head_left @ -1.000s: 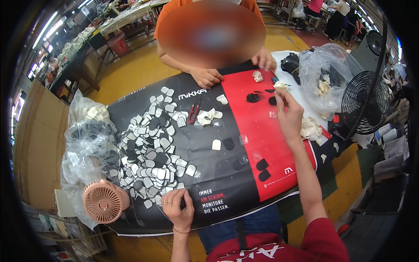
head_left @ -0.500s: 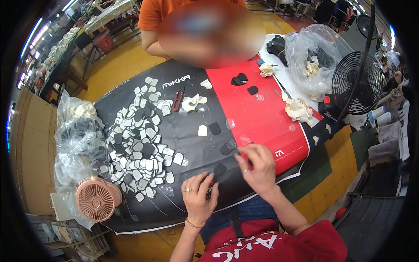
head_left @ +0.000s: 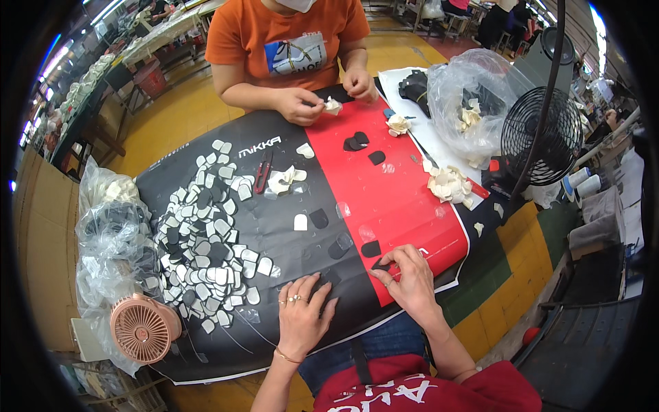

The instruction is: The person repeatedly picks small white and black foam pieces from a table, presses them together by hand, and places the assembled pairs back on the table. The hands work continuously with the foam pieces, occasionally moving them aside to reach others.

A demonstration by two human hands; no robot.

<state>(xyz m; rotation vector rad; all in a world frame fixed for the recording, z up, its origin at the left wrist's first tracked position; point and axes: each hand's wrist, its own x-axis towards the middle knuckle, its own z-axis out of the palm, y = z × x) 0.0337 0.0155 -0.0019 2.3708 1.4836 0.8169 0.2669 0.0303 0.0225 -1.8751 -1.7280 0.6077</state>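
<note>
My left hand [head_left: 302, 316] lies with fingers spread on the black part of the mat [head_left: 274, 220], beside a dark patch [head_left: 332, 280] partly hidden by its fingertips. Over the red part, my right hand [head_left: 408, 280] is closed in a pinch. A small black patch [head_left: 379, 266] shows its edge between the thumb and fingers. Just beyond it a black rounded patch [head_left: 371, 248] rests on the red surface. A white-faced patch [head_left: 301, 222] and a black patch [head_left: 318, 219] lie side by side farther off. To the left is a heap of white and black rounded patches [head_left: 206, 240].
Across the table a person in an orange shirt [head_left: 292, 51] handles a cream scrap [head_left: 332, 106]. Red-handled snips [head_left: 263, 172] lie near peeled scraps [head_left: 285, 180]. A pink fan [head_left: 144, 329] and plastic bags [head_left: 113, 233] edge the left; a black fan [head_left: 541, 134] stands right.
The view has shifted. A black patch now lies on the red part by my right hand, whose fingers have closed into a pinch. My left hand has flattened against the mat.
</note>
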